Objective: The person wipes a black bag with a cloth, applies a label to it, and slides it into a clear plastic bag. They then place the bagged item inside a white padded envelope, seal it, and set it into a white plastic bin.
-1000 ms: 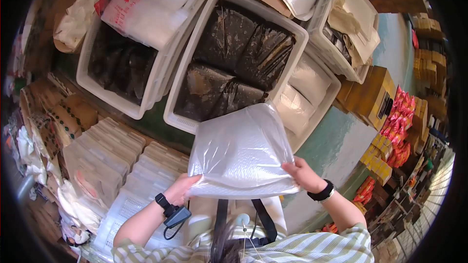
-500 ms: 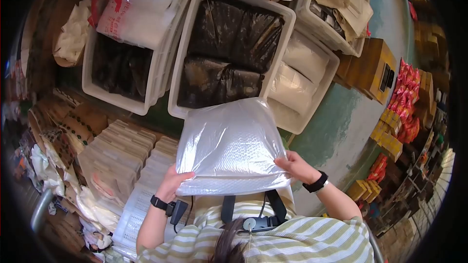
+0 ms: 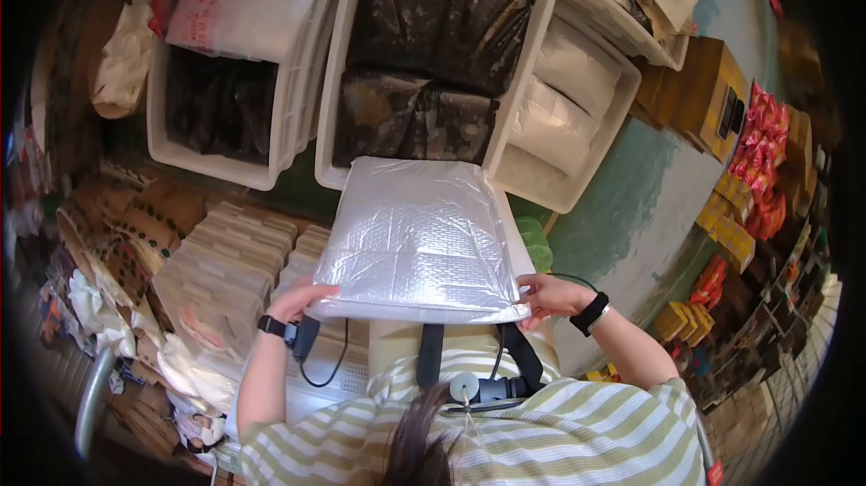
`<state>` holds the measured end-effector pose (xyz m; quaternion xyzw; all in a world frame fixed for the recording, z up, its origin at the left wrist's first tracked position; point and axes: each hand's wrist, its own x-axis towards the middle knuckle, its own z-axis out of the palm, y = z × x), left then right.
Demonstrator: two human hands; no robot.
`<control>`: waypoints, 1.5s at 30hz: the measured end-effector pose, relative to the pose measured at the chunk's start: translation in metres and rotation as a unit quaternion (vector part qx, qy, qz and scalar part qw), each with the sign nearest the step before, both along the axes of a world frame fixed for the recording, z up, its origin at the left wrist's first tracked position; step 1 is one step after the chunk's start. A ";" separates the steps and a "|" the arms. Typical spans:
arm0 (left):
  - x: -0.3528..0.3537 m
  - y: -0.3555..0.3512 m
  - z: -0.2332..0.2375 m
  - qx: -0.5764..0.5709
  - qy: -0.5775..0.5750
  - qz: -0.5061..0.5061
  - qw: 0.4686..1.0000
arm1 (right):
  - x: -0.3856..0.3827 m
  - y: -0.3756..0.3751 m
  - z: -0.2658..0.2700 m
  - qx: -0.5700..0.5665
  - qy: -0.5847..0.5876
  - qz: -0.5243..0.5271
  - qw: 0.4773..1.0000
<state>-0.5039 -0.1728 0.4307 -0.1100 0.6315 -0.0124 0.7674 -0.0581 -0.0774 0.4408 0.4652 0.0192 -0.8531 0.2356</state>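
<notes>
I hold a large white bubble-wrap mailer bag (image 3: 417,238) flat in front of my chest, over the near edge of the bins. My left hand (image 3: 300,295) grips its near left corner, and my right hand (image 3: 547,291) grips its near right corner. Both wrists wear black bands, and a small black device hangs from the left one. A white bin (image 3: 337,71) packed with dark plastic-wrapped packs lies just beyond the bag.
A second white bin (image 3: 155,122) of dark packs sits at left with a white printed bag (image 3: 236,1) on top. Bins with pale bags (image 3: 557,125) stand at right. Stacked cardboard trays (image 3: 212,270) lie at left; brown boxes (image 3: 699,94) and red packets (image 3: 762,148) at right.
The bag has tipped from upright to nearly flat and dropped toward my chest. My hands have moved apart to its near corners. The view has shifted so the bins sit higher.
</notes>
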 end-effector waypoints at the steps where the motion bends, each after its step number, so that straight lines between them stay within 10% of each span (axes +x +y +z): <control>1: -0.008 -0.005 -0.005 0.027 -0.010 -0.022 0.999 | -0.001 -0.002 0.002 0.017 0.001 0.001 1.000; 9: -0.007 -0.042 0.030 0.070 0.039 0.014 0.997 | -0.017 0.026 0.020 0.187 0.014 -0.053 0.981; 29: -0.069 -0.046 0.039 0.040 0.055 0.005 0.998 | -0.061 0.024 0.049 0.183 -0.148 0.064 0.970; 33: -0.069 -0.052 0.050 0.067 0.065 0.118 0.989 | -0.048 0.015 0.033 0.207 0.023 0.087 0.974; 37: -0.063 -0.063 0.057 0.138 0.090 0.234 0.958 | -0.056 0.057 0.042 0.310 -0.010 0.294 0.904; 41: -0.053 -0.071 0.056 0.167 0.124 0.300 0.931 | -0.129 0.080 0.037 0.585 0.020 0.258 0.769; 45: -0.044 -0.075 0.053 0.198 0.130 0.339 0.910 | -0.249 0.051 0.022 0.605 0.236 0.264 0.713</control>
